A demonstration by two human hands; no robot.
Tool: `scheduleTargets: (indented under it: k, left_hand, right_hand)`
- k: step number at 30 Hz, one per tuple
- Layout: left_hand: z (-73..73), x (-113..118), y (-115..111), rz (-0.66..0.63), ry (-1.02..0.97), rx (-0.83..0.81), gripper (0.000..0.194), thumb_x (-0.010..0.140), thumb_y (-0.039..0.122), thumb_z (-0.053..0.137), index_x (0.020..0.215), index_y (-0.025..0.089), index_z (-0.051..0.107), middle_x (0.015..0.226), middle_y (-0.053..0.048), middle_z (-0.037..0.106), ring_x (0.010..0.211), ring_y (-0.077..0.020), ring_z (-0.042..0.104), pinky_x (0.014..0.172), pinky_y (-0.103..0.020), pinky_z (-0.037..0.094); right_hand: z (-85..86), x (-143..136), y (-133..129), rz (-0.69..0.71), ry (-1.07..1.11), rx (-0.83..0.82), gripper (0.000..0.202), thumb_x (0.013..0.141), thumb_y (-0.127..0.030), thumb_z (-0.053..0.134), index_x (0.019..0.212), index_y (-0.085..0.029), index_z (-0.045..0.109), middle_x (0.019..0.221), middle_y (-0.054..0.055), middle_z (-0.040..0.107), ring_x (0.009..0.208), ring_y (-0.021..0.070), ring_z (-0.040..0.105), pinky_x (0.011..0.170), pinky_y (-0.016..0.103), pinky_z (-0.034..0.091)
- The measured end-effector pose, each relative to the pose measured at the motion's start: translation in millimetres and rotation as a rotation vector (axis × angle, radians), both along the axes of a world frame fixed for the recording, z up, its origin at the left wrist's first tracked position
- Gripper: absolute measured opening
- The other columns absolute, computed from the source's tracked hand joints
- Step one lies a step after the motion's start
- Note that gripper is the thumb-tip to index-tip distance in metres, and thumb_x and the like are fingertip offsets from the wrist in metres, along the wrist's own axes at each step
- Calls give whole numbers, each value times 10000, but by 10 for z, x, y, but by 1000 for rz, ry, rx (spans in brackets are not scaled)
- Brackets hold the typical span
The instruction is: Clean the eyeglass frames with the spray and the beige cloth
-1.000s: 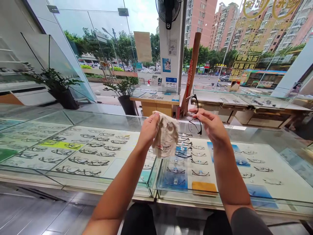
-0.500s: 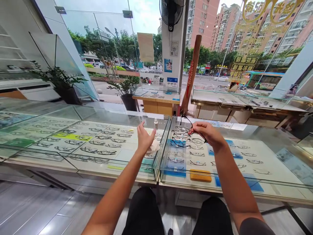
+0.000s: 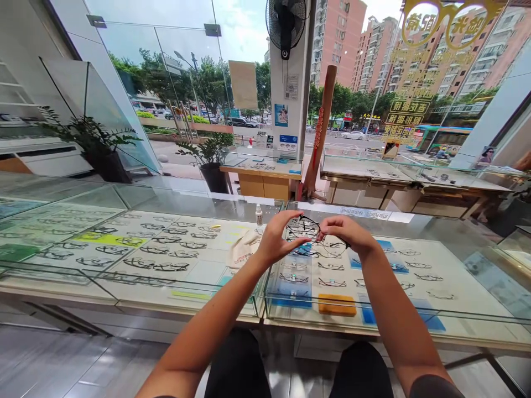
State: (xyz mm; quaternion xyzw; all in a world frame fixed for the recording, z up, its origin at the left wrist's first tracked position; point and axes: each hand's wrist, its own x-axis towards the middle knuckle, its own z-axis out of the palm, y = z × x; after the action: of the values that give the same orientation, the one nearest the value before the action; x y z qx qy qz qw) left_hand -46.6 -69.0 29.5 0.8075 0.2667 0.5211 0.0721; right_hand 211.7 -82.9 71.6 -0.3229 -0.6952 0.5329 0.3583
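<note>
A pair of dark-framed glasses (image 3: pixel 314 222) is up over the glass display counter (image 3: pixel 271 276). My right hand (image 3: pixel 346 232) pinches the frame from the right side. My left hand (image 3: pixel 279 237) is at the left of the glasses, thumb and fingers spread apart around their left side; whether its fingertips touch the frame is unclear. Behind my left hand a small white spray bottle (image 3: pixel 259 214) stands upright on the counter, and a pale cloth (image 3: pixel 244 249) lies to the left of my left wrist.
Rows of eyeglass frames (image 3: pixel 160 264) lie under the counter glass, with an orange case (image 3: pixel 337 304) near the front edge. Farther back are a potted plant (image 3: pixel 211 160), a wooden table (image 3: pixel 261 179) and a leaning wooden post (image 3: pixel 321 132).
My left hand has moved right, from above the cloth to beside the glasses, uncovering more of the cloth. My right hand still holds the glasses. The view has shifted slightly.
</note>
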Motion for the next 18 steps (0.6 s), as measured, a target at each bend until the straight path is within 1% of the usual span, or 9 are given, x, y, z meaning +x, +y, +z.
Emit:
scheduleTargets:
  k: [3, 6, 8, 9, 10, 12, 15, 18]
  left_hand:
    - [28, 43, 183, 3, -39, 14, 640, 841, 590, 862, 1331, 220, 684, 1295, -153, 767, 1224, -323, 722, 1098, -506, 551]
    - [16, 83, 453, 72, -107, 9, 646, 821, 626, 864, 1299, 226, 691, 1286, -152, 770, 1230, -329, 718, 1113, -506, 541]
    - [-44, 106, 654, 134, -169, -5, 651, 828, 651, 846, 1285, 217, 687, 1284, -157, 765, 1234, -329, 712, 1116, -497, 536]
    - [-90, 115, 749, 156, -201, -10, 652, 834, 660, 836, 1280, 210, 682, 1282, -160, 760, 1231, -326, 711, 1112, -490, 537]
    - [-147, 124, 833, 166, -232, -15, 656, 837, 666, 830, 1276, 204, 675, 1272, -160, 756, 1218, -321, 712, 1102, -482, 542]
    - [-277, 138, 959, 159, -281, -34, 661, 832, 678, 828, 1258, 201, 659, 1218, -147, 750, 1160, -305, 723, 1067, -467, 557]
    - [-475, 155, 1027, 152, -306, -74, 661, 816, 708, 824, 1207, 211, 633, 1073, -97, 729, 1015, -272, 720, 971, -441, 575]
    - [-619, 177, 988, 194, -304, -72, 639, 840, 700, 805, 1203, 213, 607, 985, -60, 682, 893, -230, 671, 851, -386, 553]
  right_hand:
    - [-1, 90, 115, -75, 25, 53, 406, 888, -593, 778, 856, -188, 786, 902, 74, 800, 908, 229, 730, 955, 395, 549]
    - [-111, 169, 275, -233, 120, 195, 482, 939, -668, 683, 1008, -201, 779, 980, 76, 778, 999, 243, 722, 1015, 405, 523]
    - [-265, 164, 398, -331, 172, 312, 514, 910, -675, 709, 1152, -222, 736, 998, 56, 747, 1034, 250, 701, 1037, 415, 508]
    - [-360, 136, 458, -381, 182, 354, 530, 900, -653, 728, 1226, -236, 691, 987, 39, 721, 1020, 247, 685, 1025, 419, 511]
    - [-463, 94, 514, -439, 180, 393, 540, 897, -614, 744, 1284, -249, 649, 971, 22, 689, 1002, 243, 672, 1020, 424, 512]
    - [-672, -17, 606, -579, 124, 494, 581, 878, -534, 781, 1357, -268, 587, 946, 1, 632, 1002, 250, 652, 1061, 446, 489]
    - [-953, -158, 686, -757, 59, 605, 653, 885, -495, 772, 1444, -286, 508, 967, 5, 575, 1006, 271, 628, 1077, 482, 469]
    - [-1158, -194, 716, -824, 6, 659, 680, 890, -479, 776, 1475, -290, 485, 992, 14, 575, 977, 268, 597, 1056, 488, 463]
